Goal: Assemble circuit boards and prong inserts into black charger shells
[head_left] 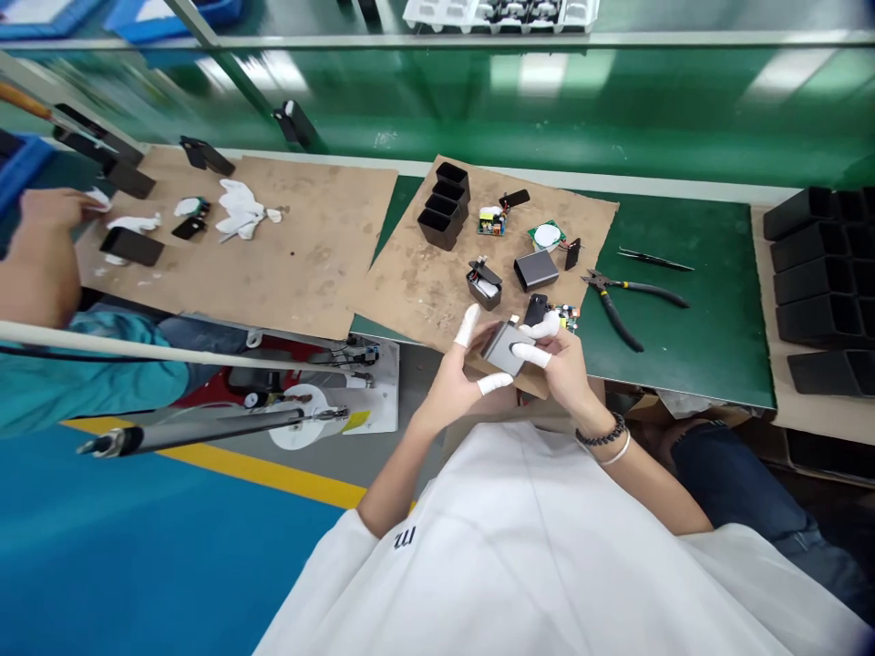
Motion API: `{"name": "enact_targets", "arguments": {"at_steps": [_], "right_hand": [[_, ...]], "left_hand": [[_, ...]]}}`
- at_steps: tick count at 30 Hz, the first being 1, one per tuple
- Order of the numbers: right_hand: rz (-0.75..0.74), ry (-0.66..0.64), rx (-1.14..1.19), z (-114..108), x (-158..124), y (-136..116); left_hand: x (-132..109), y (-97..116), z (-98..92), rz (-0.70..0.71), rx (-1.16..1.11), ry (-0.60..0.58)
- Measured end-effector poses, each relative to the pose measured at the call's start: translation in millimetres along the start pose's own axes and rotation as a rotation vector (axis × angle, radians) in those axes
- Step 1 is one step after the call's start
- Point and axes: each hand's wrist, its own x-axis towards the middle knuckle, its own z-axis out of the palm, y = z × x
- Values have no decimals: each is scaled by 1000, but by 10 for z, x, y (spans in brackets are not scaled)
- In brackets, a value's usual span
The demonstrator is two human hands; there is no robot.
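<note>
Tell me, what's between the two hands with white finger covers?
A grey box is between the left hand and right hand, as the head view shows.

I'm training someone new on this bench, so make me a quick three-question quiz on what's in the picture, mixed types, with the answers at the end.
1. Multiple choice: which thing are the fingers of the right hand touching?
a) the pliers
b) the grey case
c) the green circuit board

2. True or false: the tweezers lie on the green surface.

3. Short answer: on which of the person's wrists is the dark beaded bracelet?

Key: 1. b; 2. true; 3. the right.
</note>
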Motion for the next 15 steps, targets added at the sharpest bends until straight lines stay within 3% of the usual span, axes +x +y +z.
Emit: {"name": "enact_targets", "arguments": {"at_steps": [3,6,8,11,15], "right_hand": [[320,112,404,119,-69,-22],[450,78,529,181,-158,-103],[501,17,551,176,-216,-199],[545,-107,564,118,-275,-352],[464,-221,479,36,-255,-418]], "left_hand": [[-100,164,155,43,107,175],[-88,341,202,98,299,331],[-31,440,179,157,367,401],[60,565,130,189,350,399],[105,704,138,138,189,378]]}}
